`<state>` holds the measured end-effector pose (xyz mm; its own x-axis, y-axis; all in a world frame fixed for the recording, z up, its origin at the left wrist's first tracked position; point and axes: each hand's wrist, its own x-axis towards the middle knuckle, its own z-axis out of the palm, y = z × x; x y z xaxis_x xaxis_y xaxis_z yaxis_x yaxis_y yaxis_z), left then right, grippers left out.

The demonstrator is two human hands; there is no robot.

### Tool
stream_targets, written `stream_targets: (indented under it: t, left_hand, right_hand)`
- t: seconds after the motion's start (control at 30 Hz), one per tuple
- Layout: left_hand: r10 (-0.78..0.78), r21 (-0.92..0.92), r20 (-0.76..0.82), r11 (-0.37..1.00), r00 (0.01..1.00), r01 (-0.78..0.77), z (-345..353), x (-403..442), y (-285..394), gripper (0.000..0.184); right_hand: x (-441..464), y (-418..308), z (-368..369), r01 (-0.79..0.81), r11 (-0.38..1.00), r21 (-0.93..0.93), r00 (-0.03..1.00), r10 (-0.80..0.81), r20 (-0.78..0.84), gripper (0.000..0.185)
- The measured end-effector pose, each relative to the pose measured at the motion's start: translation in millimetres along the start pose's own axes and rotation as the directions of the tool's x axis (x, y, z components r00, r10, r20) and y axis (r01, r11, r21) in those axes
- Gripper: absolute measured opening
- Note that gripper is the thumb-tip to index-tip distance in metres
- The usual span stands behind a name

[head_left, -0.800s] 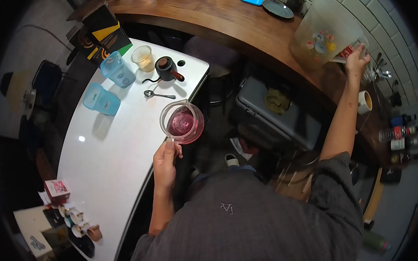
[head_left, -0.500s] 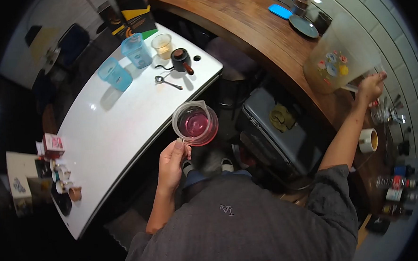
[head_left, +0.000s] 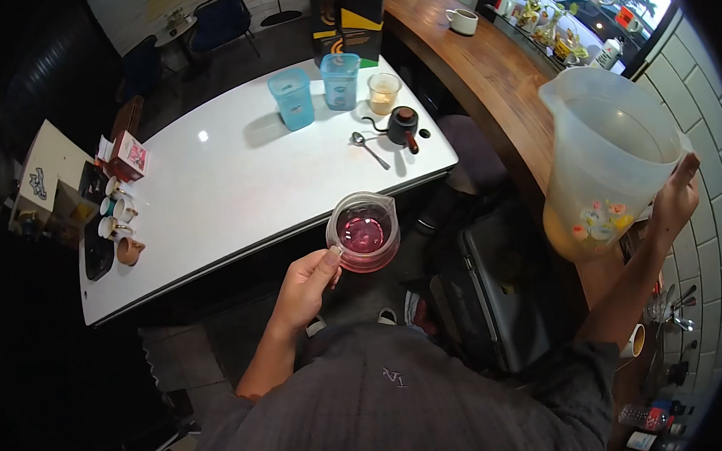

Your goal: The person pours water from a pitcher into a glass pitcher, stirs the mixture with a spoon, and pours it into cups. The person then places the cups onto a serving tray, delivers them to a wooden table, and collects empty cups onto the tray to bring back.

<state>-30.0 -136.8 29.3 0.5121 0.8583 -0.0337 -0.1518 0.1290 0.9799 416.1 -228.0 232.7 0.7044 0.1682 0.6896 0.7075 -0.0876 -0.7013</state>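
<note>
My left hand (head_left: 309, 287) is closed round the handle of a small glass jug (head_left: 365, 233), which has pink liquid in its bottom. The jug is held in the air just off the near edge of the white table. On the right, my right hand (head_left: 676, 197) grips the handle side of a large frosted plastic pitcher (head_left: 606, 159) with a flower print. Yellowish liquid shows low in the pitcher, which is slightly tilted. It is in front of the wooden counter (head_left: 505, 95); whether its base touches the counter I cannot tell.
On the white table (head_left: 213, 200) are two blue containers (head_left: 292, 98), a glass cup (head_left: 383, 94), a black kettle (head_left: 403, 125), a spoon (head_left: 371, 150) and several mugs (head_left: 123, 209). A grey bin-like case (head_left: 515, 291) stands below the counter.
The pitcher has come down and nearer in my right hand, with more of its inside showing. My left hand still holds the jug. The view has turned, bringing the window into sight.
</note>
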Motion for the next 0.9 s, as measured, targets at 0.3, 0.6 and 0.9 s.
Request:
stream_targets:
  t: [0.3,0.6,0.9]
  left_hand:
    - [0.016,0.131,-0.032,0.991,0.999,-0.012,-77,-36,35,0.044]
    - [-0.022,0.175,-0.111,0.984,0.994,0.041,-117,-81,64,0.044]
    - [-0.071,0.119,-0.242,0.988,0.968,0.102,-124,-103,64,0.047]
  right_hand:
    - [-72,-80,79,0.082,0.962,0.261,0.899,-0.184,0.396,0.072]
    - [-120,-162,144,0.413,0.805,0.427,0.595,-0.593,0.543,0.069]
    - [-122,-194,192,0.389,0.776,0.497,0.463,-0.631,0.623,0.066]
